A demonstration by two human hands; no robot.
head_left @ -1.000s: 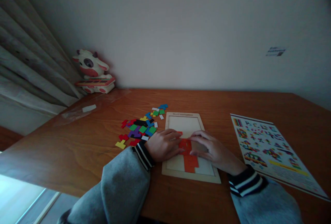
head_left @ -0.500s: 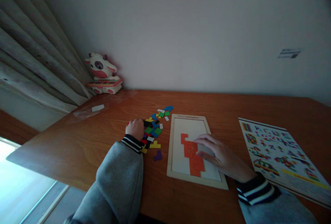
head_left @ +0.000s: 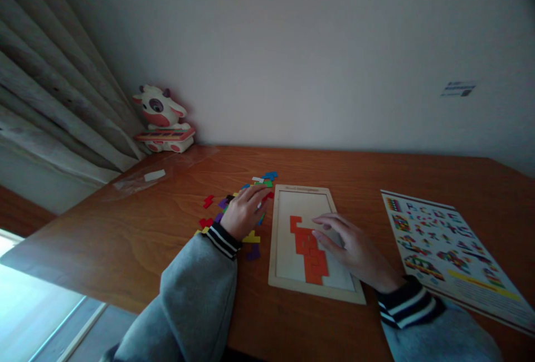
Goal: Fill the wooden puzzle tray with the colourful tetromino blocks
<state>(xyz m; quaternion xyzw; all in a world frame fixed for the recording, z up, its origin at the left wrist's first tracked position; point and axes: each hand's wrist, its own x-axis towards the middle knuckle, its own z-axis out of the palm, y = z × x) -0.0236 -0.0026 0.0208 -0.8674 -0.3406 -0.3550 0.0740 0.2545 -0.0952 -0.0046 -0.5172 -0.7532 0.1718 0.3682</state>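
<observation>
My left hand (head_left: 243, 213) is over the left part of the pile of coloured puzzle pieces (head_left: 252, 236), its fingers pinched around a red puzzle piece (head_left: 271, 195) that shows at the fingertips, beside the board's left edge. Beneath that hand much of the pile is hidden. A wooden puzzle board (head_left: 273, 270) with a pale inside lies flat in front of me. Several orange-red pieces (head_left: 310, 250) sit joined together in its lower middle. Over the right side of the board hovers my right hand (head_left: 351, 245), thumb and fingers apart, with nothing between them.
To the right lies a printed pattern sheet (head_left: 447, 250) with coloured figures. A cow-shaped toy keyboard (head_left: 165, 122) stands at the back left, near the curtain (head_left: 62, 83). A clear plastic wrapper with a white label (head_left: 154, 175) lies on the table (head_left: 167, 223).
My left hand has moved right from the pile's left side towards the board, and a red piece now shows at its fingertips. My right hand stays over the board.
</observation>
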